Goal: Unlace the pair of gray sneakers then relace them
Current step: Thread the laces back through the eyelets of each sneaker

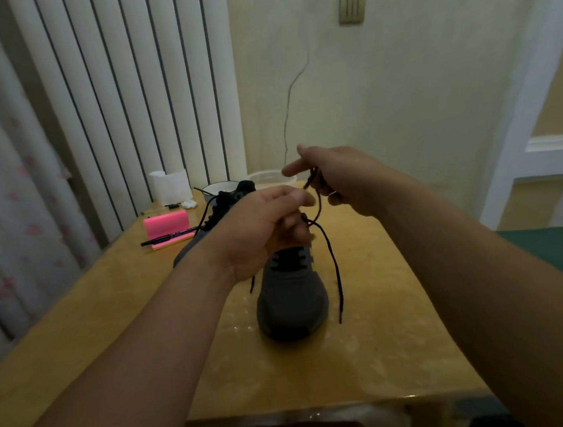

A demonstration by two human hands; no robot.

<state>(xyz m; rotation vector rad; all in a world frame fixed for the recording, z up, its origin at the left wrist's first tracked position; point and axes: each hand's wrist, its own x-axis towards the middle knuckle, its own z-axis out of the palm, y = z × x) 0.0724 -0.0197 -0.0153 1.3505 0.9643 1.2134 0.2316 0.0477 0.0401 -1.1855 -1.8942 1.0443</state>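
A gray sneaker (293,301) stands on the wooden table (371,358), toe toward me. Its dark lace (332,263) runs up from the eyelets, and one end hangs down on the right of the shoe. My left hand (261,228) is above the shoe's tongue, fingers curled round the lace near the top eyelets. My right hand (341,177) is raised behind it and pinches a loop of the same lace. The second gray sneaker (206,226) lies behind my left hand, mostly hidden, its lace loose.
A pink box (167,225) with a black pen (166,238) lies at the table's back left. A white paper roll (168,185), a white bowl (218,187) and a clear container (270,177) stand by the wall. White blinds hang at the left.
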